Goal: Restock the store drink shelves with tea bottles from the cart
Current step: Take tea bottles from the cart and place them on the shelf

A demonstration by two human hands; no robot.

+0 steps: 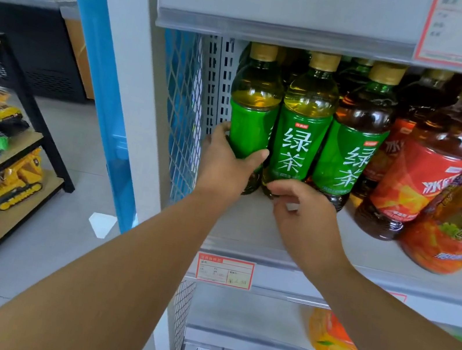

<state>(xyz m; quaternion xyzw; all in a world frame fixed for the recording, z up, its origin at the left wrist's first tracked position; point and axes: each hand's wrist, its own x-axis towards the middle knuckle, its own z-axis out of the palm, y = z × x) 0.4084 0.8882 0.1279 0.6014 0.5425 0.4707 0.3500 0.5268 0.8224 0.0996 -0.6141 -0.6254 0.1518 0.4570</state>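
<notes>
My left hand point(227, 162) grips the leftmost green tea bottle point(252, 114), upright on the shelf point(245, 226). My right hand point(307, 215) curls at the foot of the next bottle point(298, 146); I can't tell if it grips. Several bottles look placed. I can't see what's left.

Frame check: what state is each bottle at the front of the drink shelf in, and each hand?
leftmost green tea bottle: upright, capped, gripped.
middle green tea bottle: upright, capped, label facing out.
third green tea bottle: upright, capped, untouched.
red-label bottle: upright, capped, untouched.
left hand: grips the leftmost green tea bottle.
right hand: fingers curled at the middle green tea bottle's base; grip unclear.
</notes>
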